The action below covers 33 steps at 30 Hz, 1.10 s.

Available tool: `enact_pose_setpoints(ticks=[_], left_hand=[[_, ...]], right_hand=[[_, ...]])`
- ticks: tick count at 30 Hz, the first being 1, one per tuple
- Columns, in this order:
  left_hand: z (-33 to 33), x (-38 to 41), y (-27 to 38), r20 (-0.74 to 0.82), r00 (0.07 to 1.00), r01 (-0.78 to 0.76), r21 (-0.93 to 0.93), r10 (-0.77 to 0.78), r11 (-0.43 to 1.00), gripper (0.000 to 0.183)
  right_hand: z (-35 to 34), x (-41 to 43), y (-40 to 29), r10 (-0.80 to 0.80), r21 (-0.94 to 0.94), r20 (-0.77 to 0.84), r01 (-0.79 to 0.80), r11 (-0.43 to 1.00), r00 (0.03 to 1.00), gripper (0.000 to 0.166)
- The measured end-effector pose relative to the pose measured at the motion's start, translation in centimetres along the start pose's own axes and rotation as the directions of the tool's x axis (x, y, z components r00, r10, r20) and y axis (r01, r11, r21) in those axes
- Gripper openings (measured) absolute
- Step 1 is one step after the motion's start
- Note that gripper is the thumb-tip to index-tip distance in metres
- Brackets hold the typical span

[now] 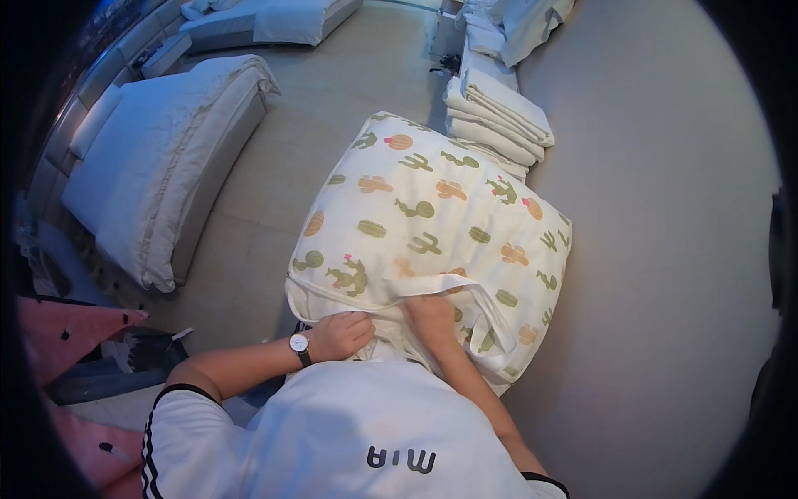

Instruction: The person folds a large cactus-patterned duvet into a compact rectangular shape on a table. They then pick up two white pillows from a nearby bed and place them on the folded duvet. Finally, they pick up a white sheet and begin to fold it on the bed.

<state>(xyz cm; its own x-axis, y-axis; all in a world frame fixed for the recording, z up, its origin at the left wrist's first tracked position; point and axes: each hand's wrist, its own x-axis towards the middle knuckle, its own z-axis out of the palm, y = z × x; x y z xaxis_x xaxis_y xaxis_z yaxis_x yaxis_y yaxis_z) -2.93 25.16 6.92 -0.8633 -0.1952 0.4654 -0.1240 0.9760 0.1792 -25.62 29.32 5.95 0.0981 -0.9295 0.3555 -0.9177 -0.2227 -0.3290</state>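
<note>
A white fabric storage bag printed with green and orange cacti lies in front of me, bulging and full. Its near side is partly open, and pale cloth shows along the rim by my body. My left hand, with a watch on the wrist, has its fingers curled on this near rim. Just right of it, my right hand grips the bag's edge, its fingertips hidden in the fabric. A white strap handle loops over the bag's top, beyond and to the right of my right hand.
Folded white bedding is stacked beyond the bag, along the wall. A bed with a white quilt stands at left, another bed farther back. Pink cloth and dark items lie at lower left. Tiled floor runs between.
</note>
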Motion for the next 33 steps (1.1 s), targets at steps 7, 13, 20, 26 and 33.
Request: enact_pose_setpoints(ticks=[7,13,20,26,33], left_hand=[[0.5,0.1,0.0,-0.202,0.973,0.133,0.102,-0.11,0.986,0.021],[5.6,0.0,-3.1,-0.126,0.947,0.298,-0.008,-0.296,0.955,0.025],[5.5,2.3,-3.1,0.101,0.884,0.464,-0.297,-0.456,0.835,0.041],[3.3,1.2,-2.8,0.157,0.858,0.505,-0.426,-0.488,0.75,0.034],[-2.2,-3.8,-2.6,-0.144,0.948,0.261,-0.157,-0.283,0.953,0.027]], right_hand=[[-0.3,0.6,-0.3,0.02,-0.066,-0.019,-0.021,0.998,1.0,0.019],[-3.6,1.3,-2.6,0.074,-0.062,0.158,-0.065,0.996,0.985,0.013],[0.5,-2.7,-1.0,-0.026,-0.136,0.125,0.043,0.99,0.992,0.019],[1.3,-1.2,-1.9,-0.007,-0.217,0.071,0.023,0.976,0.997,0.045],[1.4,-0.6,-2.2,0.001,-0.27,0.034,0.009,0.963,0.999,0.053]])
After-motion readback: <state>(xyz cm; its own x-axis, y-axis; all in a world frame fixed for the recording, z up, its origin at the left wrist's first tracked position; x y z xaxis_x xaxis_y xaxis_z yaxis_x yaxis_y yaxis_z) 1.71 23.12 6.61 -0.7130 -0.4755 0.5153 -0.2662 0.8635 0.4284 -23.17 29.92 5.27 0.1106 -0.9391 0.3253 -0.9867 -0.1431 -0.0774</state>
